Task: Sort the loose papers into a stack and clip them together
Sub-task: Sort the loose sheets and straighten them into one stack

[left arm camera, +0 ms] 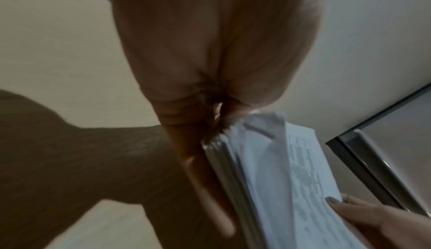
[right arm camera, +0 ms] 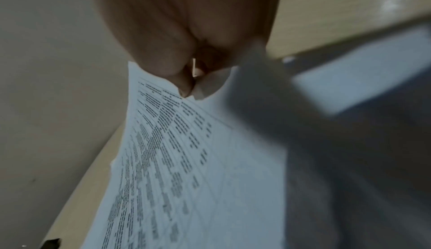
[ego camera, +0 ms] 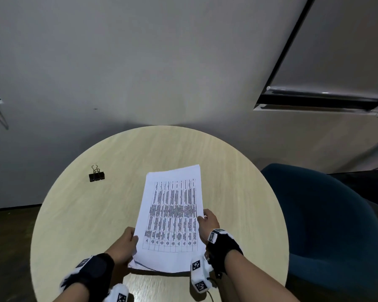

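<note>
1. Round table (ego camera: 109, 214) – light wood, fills the lower centre of the head view; its near edge is cut off at the bottom of the frame.
2. Paper stack (ego camera: 170, 219) – lower centre, held tilted above the table, printed grid on the top sheet. Probably light, floppy, sheets slide on each other; best gripped at both long edges, as now.
3. Left hand (ego camera: 127, 245) – fingers curled round the stack's left edge, thumb on top; fingers under the sheets are hidden.
4. Right hand (ego camera: 207, 223) – pinches the right edge, thumb on the top sheet.
5. Binder clip (ego camera: 96, 174) – black, left of centre, well apart from the papers, untouched. Stiff spring, likely needs a firm squeeze on the wire handles.
6. Wrist views are blurred; sheet count and print are unreadable.
</note>
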Motion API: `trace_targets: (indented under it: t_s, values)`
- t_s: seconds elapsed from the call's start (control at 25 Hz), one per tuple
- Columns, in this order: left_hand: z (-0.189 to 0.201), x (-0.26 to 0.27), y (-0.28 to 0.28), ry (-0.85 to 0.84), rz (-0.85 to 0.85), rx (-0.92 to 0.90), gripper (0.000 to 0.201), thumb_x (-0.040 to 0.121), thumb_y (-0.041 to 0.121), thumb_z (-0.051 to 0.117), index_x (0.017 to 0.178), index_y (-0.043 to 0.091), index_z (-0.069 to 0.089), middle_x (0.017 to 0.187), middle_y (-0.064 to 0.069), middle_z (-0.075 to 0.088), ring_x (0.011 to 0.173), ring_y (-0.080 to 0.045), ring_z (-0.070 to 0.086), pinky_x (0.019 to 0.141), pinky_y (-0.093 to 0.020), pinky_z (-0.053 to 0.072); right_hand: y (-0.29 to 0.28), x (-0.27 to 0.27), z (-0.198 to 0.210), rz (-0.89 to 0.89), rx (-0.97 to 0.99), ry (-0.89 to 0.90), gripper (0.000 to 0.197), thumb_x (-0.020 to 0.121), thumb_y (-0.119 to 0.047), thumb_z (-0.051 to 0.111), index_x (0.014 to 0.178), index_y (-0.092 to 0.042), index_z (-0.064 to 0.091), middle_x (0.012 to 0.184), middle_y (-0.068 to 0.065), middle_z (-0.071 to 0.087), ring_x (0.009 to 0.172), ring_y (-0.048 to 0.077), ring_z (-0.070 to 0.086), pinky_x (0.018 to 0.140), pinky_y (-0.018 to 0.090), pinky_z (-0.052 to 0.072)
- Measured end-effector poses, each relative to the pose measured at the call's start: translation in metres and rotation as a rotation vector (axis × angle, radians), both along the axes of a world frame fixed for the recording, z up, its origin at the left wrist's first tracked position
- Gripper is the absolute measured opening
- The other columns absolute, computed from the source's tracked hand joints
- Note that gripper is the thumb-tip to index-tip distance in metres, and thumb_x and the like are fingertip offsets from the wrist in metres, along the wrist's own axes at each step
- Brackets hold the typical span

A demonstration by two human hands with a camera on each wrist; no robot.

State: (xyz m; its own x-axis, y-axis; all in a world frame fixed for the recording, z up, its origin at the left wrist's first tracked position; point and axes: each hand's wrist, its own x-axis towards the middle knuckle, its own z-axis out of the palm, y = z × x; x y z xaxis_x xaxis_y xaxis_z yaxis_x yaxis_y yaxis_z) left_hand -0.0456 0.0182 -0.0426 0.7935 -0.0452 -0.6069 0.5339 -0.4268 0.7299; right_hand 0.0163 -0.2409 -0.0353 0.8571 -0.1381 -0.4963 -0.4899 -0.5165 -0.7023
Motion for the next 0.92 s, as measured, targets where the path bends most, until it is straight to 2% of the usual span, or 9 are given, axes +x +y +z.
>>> trace_targets:
  t_s: [0.12,0.24,0.32,0.4,0.48,0.56,0.64,0.76,0.92]
  values:
    - [-0.006,-0.011,-0.007,0.203,0.121,-0.277,0.027,0.096,0.02,0.05,0.118,0.017,0.034,0.114,-0.015,0.05,0.103,-0.039,0.061,0.066,-0.046,0.058,0.0,-0.007,-0.01,0.032,0.02,0.126,0.046,0.103,-0.026,0.033,0.146,-0.01,0.025,0.135,0.014,0.048,0.11,0.027,0.054,0.082,0.025,0.037]
    - [-0.008,-0.022,-0.01,0.162,0.14,-0.272,0.027,0.096,0.005,0.046,0.118,0.014,0.033,0.12,-0.014,0.048,0.096,-0.034,0.06,0.057,-0.04,0.059,-0.009,-0.019,-0.019,0.076,0.062,0.204,0.067,0.097,-0.042,0.043,0.149,-0.015,0.01,0.084,-0.002,0.046,0.065,0.014,0.046,0.056,0.023,0.034]
    - [-0.011,-0.028,-0.009,0.093,0.178,-0.256,0.026,0.096,0.002,0.045,0.117,0.01,0.034,0.119,-0.013,0.05,0.09,-0.026,0.06,0.052,-0.032,0.058,-0.018,-0.03,-0.023,0.182,0.041,0.215,0.078,0.092,-0.043,0.054,0.147,-0.016,0.007,0.096,-0.001,0.051,0.067,0.014,0.051,0.058,0.025,0.04]
    - [-0.014,-0.031,-0.01,0.118,0.275,-0.32,0.022,0.095,0.003,0.051,0.114,0.005,0.04,0.116,-0.016,0.055,0.09,-0.032,0.063,0.056,-0.041,0.06,-0.031,-0.045,-0.02,0.26,0.034,0.227,0.085,0.086,-0.033,0.065,0.145,-0.018,0.005,0.102,0.0,0.059,0.078,0.019,0.061,0.065,0.027,0.048]
    - [-0.018,-0.035,-0.008,0.162,0.359,-0.394,0.026,0.091,0.006,0.06,0.112,-0.001,0.047,0.111,-0.023,0.061,0.089,-0.038,0.067,0.066,-0.046,0.06,-0.04,-0.059,-0.016,0.22,0.086,0.22,0.09,0.082,-0.019,0.07,0.145,-0.02,0.007,0.08,0.0,0.061,0.066,0.016,0.06,0.057,0.025,0.049]
    - [-0.015,-0.04,-0.004,0.19,0.345,-0.429,0.03,0.085,0.003,0.067,0.11,-0.006,0.053,0.107,-0.025,0.068,0.088,-0.037,0.07,0.071,-0.043,0.06,-0.044,-0.072,-0.018,0.112,0.147,0.157,0.085,0.079,-0.007,0.071,0.142,-0.019,0.016,0.067,0.001,0.054,0.054,0.011,0.055,0.049,0.022,0.047]
    - [-0.013,-0.046,0.0,0.183,0.279,-0.402,0.026,0.083,-0.002,0.068,0.106,-0.007,0.059,0.094,-0.017,0.074,0.083,-0.03,0.073,0.076,-0.038,0.059,-0.045,-0.08,-0.022,0.035,0.203,0.12,0.085,0.072,-0.002,0.076,0.136,-0.022,0.024,0.07,0.004,0.057,0.058,0.014,0.059,0.052,0.025,0.051]
    - [-0.01,-0.055,0.007,0.152,0.231,-0.293,0.004,0.081,-0.005,0.068,0.081,-0.008,0.066,0.05,-0.003,0.056,0.046,-0.015,0.06,0.059,-0.029,0.056,-0.046,-0.085,-0.033,-0.032,0.211,0.082,0.091,0.056,0.0,0.079,0.129,-0.031,0.034,0.088,0.013,0.066,0.081,0.027,0.07,0.074,0.045,0.06]
    - [-0.007,-0.062,0.007,0.124,0.238,-0.158,0.021,0.08,0.003,0.071,0.062,-0.003,0.063,0.052,-0.016,0.063,0.038,-0.016,0.056,0.046,-0.019,0.036,-0.046,-0.088,-0.044,-0.11,0.175,0.01,0.062,0.053,-0.003,0.077,0.108,-0.019,0.054,0.081,0.012,0.067,0.081,0.034,0.07,0.072,0.053,0.058]
